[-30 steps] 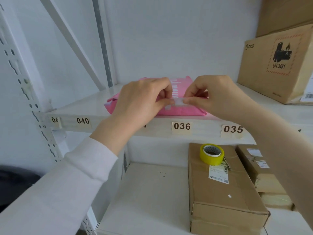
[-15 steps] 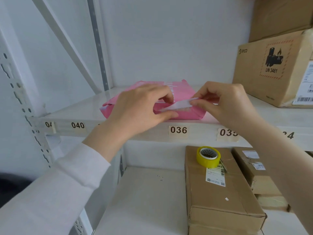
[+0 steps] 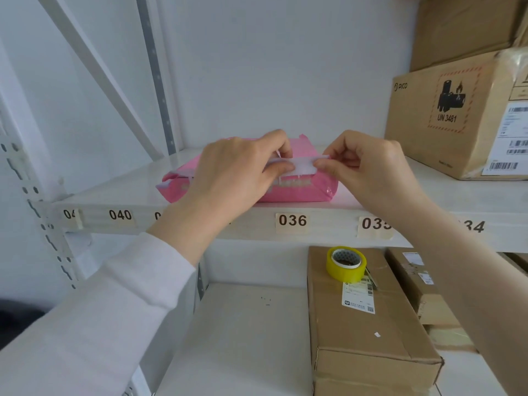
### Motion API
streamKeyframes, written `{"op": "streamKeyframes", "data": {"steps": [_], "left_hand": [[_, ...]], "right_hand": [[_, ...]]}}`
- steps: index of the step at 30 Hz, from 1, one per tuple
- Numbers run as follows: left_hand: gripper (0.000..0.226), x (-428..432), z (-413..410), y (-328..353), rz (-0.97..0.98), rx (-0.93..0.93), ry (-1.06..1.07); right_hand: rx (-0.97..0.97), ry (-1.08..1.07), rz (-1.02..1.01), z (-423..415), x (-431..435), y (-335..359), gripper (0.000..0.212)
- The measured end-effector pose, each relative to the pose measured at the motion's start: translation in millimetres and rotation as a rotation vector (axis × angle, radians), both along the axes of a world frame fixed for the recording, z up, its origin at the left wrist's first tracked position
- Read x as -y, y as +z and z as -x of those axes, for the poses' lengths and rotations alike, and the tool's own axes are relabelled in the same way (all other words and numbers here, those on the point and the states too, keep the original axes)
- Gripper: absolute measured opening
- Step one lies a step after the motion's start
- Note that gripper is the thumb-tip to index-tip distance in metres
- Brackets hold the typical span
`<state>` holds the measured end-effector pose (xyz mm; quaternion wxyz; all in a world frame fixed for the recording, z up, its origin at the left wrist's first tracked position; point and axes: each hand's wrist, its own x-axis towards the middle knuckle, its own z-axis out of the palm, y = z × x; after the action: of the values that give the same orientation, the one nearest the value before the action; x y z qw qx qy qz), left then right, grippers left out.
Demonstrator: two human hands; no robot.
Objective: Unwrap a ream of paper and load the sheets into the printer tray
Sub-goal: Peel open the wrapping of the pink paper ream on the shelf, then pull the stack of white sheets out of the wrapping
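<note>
The step in hand looks like peeling the glued end flap off the pink ream of paper [image 3: 297, 190], and it goes best if the pull runs low and along the seam, so the wrapper opens cleanly instead of tearing into the sheets. The left hand [image 3: 243, 172] is closed narrow, thumb and forefinger pinching the left end of the white flap strip [image 3: 297, 167] while the rest of the hand rests over the ream and steadies it. The right hand [image 3: 368, 167] is also pinched shut, holding the right end of the same strip just beside the ream's right corner. The strip stands lifted off the ream's near face, with small glue threads hanging from its lower edge. The ream lies flat on the shelf [image 3: 428, 195], directly under both hands and above the label 036 [image 3: 292, 220]; the large cardboard box [image 3: 457, 118] stands well apart to its right. No printer tray is in view.
</note>
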<state>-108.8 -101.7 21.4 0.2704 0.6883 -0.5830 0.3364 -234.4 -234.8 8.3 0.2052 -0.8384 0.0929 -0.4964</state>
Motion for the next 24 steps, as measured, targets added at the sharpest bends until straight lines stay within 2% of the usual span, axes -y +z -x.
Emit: {"op": "streamKeyframes", "data": {"steps": [5,8,10,13,17,20,22,24], "left_hand": [[0.025,3,-3,11,-0.076,-0.013,0.024],[0.024,5,-3,14,-0.107,-0.040,0.030],[0.021,7,-3,18,-0.123,-0.095,0.025],[0.017,8,-4,23,-0.159,-0.140,0.009],[0.009,6,-3,24,-0.199,-0.097,-0.003],[0.016,-1,-1,20,-0.145,-0.073,-0.072],[0.017,-8,2,13,-0.032,0.042,-0.185],[0.009,-12,2,1,0.035,0.192,-0.243]], "right_hand": [[0.027,0.014,-0.043,0,-2,-3,0.010],[0.030,0.057,0.041,4,-3,-5,0.014],[0.019,0.066,0.241,7,-4,-8,0.011],[-0.037,-0.092,0.580,10,-4,-9,0.010],[-0.062,-0.238,0.870,9,-1,-6,0.011],[-0.084,-0.238,0.885,9,0,-5,0.014],[-0.085,-0.211,0.872,11,-1,-6,0.016],[-0.087,-0.185,0.849,13,-1,-9,0.016]]}}
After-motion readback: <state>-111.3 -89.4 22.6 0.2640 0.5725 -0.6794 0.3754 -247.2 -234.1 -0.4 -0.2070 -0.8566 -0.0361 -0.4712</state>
